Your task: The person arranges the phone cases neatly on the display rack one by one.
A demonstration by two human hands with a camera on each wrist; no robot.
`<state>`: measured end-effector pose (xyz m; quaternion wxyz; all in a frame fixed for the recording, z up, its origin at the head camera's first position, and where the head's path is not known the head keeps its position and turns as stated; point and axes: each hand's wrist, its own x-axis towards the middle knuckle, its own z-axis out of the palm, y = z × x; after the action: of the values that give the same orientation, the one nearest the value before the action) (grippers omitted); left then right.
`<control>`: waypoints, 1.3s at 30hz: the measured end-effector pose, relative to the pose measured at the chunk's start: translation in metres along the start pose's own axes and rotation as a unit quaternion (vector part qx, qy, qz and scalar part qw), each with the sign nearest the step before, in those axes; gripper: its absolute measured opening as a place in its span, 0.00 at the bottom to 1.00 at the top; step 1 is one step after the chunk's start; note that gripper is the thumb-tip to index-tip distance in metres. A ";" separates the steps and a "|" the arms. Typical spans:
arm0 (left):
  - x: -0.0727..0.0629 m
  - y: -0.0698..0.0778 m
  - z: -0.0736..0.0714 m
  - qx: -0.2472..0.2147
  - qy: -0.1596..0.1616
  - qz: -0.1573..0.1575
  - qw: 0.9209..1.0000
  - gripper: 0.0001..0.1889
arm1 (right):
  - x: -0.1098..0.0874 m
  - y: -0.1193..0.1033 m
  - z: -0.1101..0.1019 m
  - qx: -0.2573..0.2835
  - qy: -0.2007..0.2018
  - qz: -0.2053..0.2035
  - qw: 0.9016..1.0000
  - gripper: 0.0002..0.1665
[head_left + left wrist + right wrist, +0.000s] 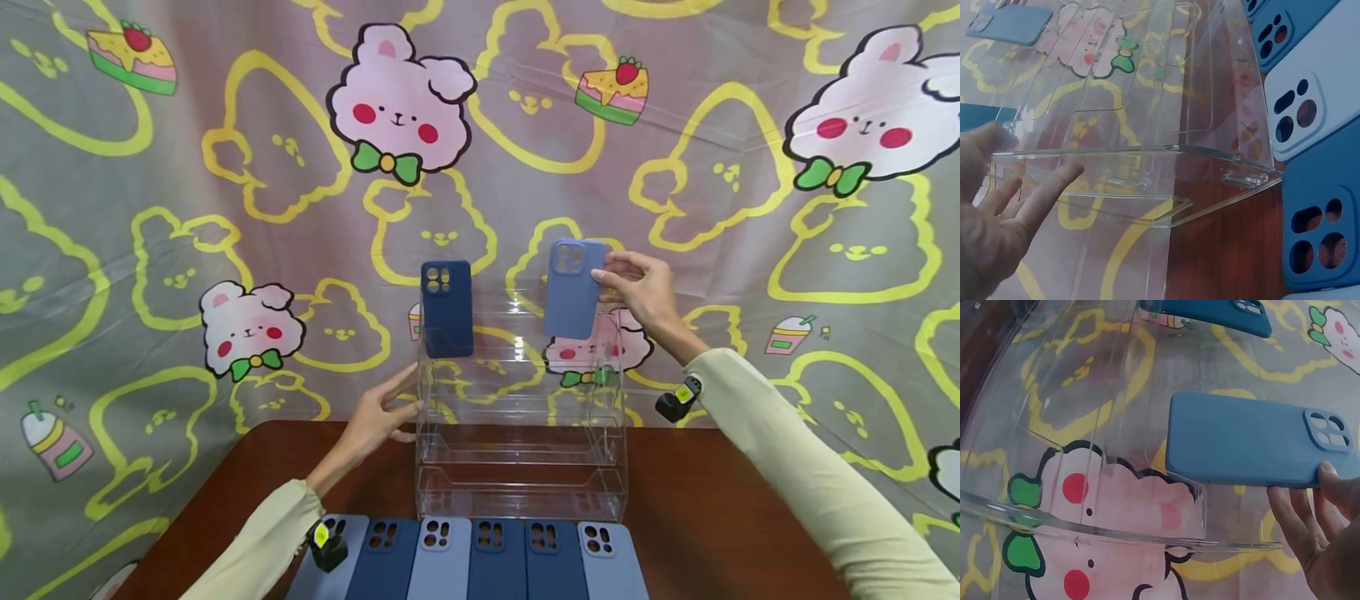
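Observation:
My right hand [641, 287] pinches a light blue phone case [573, 287] by its right edge, above the right side of a clear acrylic display stand [517, 408]. In the right wrist view, the thumb lies on the back of the case near the camera cutouts, with the fingers behind its edge. A dark blue phone case [447, 310] stands upright in the top tier at the left. My left hand [382, 412] rests against the stand's left side; in the left wrist view its extended fingers [1047, 194] lie along the clear side panel.
Several light and dark blue phone cases [497, 562] lie in a row on the brown table [720, 500] before the stand. A patterned curtain [525, 192] hangs behind. Each wrist bears a small black camera [677, 402].

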<state>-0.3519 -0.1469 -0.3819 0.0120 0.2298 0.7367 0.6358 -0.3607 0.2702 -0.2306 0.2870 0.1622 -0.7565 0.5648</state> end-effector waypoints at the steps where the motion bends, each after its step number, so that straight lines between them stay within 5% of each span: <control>1: 0.000 0.000 0.000 0.002 0.001 0.000 1.000 0.37 | 0.000 0.001 0.001 -0.008 -0.004 -0.001 1.000 0.24; 8: -0.001 0.001 0.001 0.000 0.008 -0.005 1.000 0.37 | -0.008 0.011 0.010 -0.060 -0.039 0.003 0.997 0.26; 16: 0.000 0.002 0.003 0.006 0.002 -0.003 1.000 0.37 | -0.015 0.019 0.016 -0.141 0.002 -0.046 0.989 0.22; 21: -0.001 0.002 0.003 0.007 0.000 -0.001 1.000 0.36 | -0.016 0.021 0.021 -0.188 -0.007 -0.063 0.980 0.23; 39: -0.001 -0.001 -0.001 0.004 -0.004 -0.007 1.000 0.37 | -0.028 0.030 0.019 -0.187 -0.001 -0.082 0.979 0.23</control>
<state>-0.3518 -0.1478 -0.3832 0.0178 0.2273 0.7410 0.6316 -0.3613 0.2592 -0.2745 0.3566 0.1674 -0.8335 0.3875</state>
